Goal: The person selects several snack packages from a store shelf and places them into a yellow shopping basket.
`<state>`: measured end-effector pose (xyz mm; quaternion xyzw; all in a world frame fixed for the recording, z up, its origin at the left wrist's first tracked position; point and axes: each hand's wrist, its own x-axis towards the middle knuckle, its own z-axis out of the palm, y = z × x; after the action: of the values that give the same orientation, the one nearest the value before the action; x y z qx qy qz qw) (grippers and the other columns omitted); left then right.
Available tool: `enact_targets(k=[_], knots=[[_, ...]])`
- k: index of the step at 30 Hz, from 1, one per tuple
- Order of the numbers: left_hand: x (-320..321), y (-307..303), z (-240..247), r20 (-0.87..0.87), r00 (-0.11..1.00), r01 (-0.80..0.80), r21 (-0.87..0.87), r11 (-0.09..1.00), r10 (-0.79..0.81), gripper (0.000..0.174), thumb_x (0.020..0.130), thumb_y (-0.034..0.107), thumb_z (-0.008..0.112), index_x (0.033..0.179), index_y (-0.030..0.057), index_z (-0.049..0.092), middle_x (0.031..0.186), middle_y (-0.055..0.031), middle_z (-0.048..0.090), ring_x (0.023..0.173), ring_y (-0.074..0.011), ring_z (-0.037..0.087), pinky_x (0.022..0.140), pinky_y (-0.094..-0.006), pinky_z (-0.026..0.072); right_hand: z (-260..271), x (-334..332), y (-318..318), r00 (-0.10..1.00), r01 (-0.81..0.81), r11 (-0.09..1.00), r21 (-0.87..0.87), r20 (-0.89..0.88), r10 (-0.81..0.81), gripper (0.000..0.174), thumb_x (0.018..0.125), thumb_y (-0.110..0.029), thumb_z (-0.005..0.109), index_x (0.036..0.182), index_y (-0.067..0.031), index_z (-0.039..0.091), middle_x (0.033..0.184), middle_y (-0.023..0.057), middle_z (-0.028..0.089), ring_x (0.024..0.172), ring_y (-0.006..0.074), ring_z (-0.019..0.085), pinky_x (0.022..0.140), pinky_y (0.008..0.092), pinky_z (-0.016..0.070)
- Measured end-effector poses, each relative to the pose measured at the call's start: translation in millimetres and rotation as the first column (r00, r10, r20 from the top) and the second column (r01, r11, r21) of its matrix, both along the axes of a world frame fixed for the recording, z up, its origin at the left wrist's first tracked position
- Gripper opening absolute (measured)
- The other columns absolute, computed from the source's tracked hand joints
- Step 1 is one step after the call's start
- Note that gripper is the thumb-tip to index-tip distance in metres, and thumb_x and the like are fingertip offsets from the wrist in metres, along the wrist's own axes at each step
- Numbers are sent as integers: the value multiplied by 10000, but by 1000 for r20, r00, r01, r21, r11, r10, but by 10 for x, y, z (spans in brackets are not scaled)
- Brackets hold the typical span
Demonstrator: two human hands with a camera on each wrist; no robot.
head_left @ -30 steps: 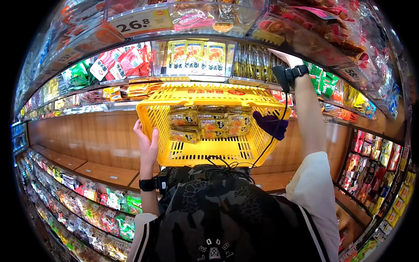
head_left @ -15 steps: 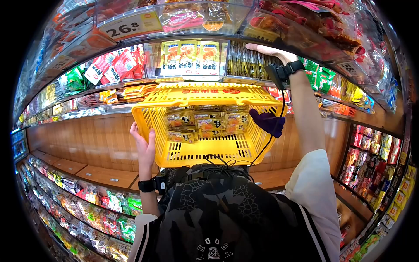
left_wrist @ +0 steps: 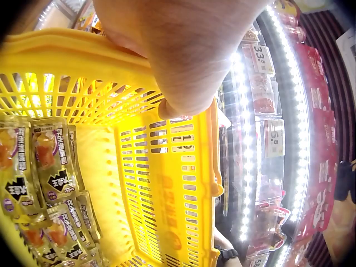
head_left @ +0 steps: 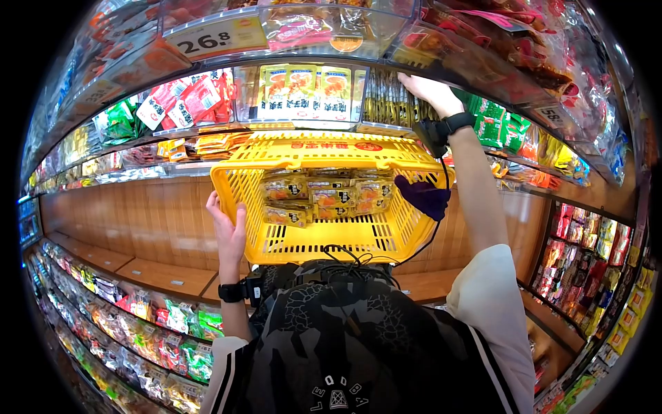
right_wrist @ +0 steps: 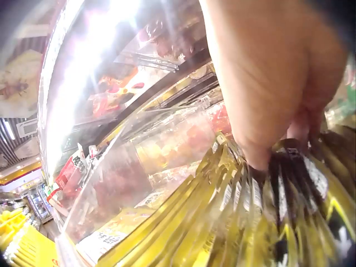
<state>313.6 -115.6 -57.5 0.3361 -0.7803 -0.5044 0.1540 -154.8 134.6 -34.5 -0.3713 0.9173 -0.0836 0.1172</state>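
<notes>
My left hand (head_left: 229, 228) grips the left rim of a yellow shopping basket (head_left: 324, 248), thumb on the near side. Inside the basket lie several gold snack packets (head_left: 331, 198) with black and white labels. My right hand (head_left: 436, 93) reaches up to the shelf, into a tight row of gold and black snack packets (head_left: 389, 96) standing on edge. Seen from the right wrist, the thumb (right_wrist: 258, 153) is pushed in among the packets (right_wrist: 222, 211), pinching some against the fingers, which are mostly hidden behind it. A dark purple, cloth-like thing (head_left: 422, 196) hangs at the basket's right side.
Just above the right hand juts an upper shelf with a price tag (head_left: 217, 38). Yellow-green pouches (head_left: 300, 93) stand left of the row, green packets (head_left: 496, 124) to its right. A black cable (head_left: 436, 238) runs from the right wrist down past the basket.
My right hand has come into view from under the upper shelf, first reaching left over the gold packets, then drawing slightly back down onto them. My left hand keeps its hold on the basket.
</notes>
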Motion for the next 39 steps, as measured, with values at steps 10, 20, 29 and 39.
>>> enact_targets(k=[10, 20, 29, 39], knots=[[-20, 33, 22, 19, 999, -25, -4, 1000, 25, 567, 1012, 145, 569, 1453, 0, 245, 1381, -253, 445, 1264, -330, 491, 1074, -428, 388, 116, 168, 310, 558, 638, 614, -465, 828, 48, 478, 874, -259, 771, 1236, 35, 671, 1246, 127, 690, 1157, 171, 635, 1015, 302, 496], [-7, 9, 21, 30, 1000, -4, 58, 998, 2, 602, 1015, 166, 556, 1479, 4, 209, 1455, -226, 379, 1313, -286, 447, 1118, -400, 347, -15, -142, 339, 730, 402, 767, -500, 681, 61, 508, 983, -296, 629, 1413, -41, 544, 1397, 117, 588, 1257, 172, 554, 1101, 333, 431], [-41, 36, 31, 1, 1000, -23, 24, 999, 23, 576, 993, 126, 566, 1448, -10, 240, 1399, -253, 420, 1276, -328, 472, 1084, -430, 376, -411, -255, 314, 601, 477, 694, -539, 777, 190, 533, 1066, -384, 382, 1475, -43, 419, 1502, 106, 481, 1310, 196, 496, 1134, 362, 383], [-23, -4, -25, -11, 999, 34, -26, 999, -35, 605, 993, 124, 578, 1458, -22, 219, 1421, -244, 401, 1309, -314, 451, 1120, -424, 336, -147, -221, 231, 880, 233, 816, -530, 472, 56, 471, 1055, -373, 415, 1380, -41, 490, 1363, 127, 559, 1225, 219, 549, 1078, 359, 419]])
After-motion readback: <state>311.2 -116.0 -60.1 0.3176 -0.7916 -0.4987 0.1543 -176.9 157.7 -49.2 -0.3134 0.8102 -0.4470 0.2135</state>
